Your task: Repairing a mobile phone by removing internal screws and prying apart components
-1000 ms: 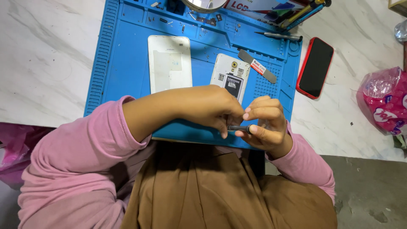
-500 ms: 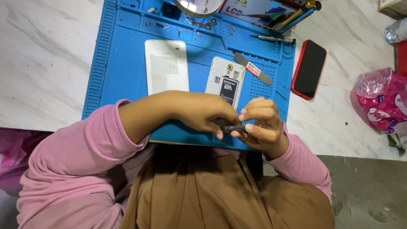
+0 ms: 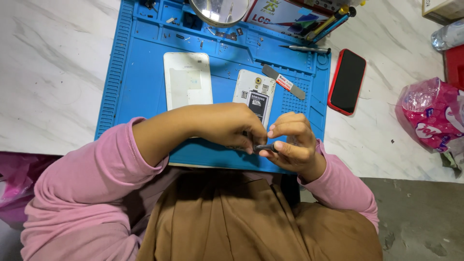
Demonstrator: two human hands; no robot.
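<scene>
My left hand (image 3: 227, 126) and my right hand (image 3: 290, 142) meet at the near edge of the blue work mat (image 3: 140, 82). Both pinch a small dark tool (image 3: 267, 147) between their fingertips. Just beyond the hands lies an opened white phone (image 3: 254, 92) with its dark battery showing, its lower end hidden by my fingers. To its left lies the white back cover (image 3: 187, 79), flat on the mat.
A flat metal pry tool (image 3: 285, 82) lies right of the phone, a screwdriver (image 3: 304, 49) further back. A red-cased phone (image 3: 347, 81) rests on the marble table at the right, a pink plastic bag (image 3: 432, 116) beyond it. A round magnifier (image 3: 220, 9) stands at the mat's far edge.
The hands stay together at the mat's near edge; the fingers have shifted slightly on the small tool. The view has drifted a little.
</scene>
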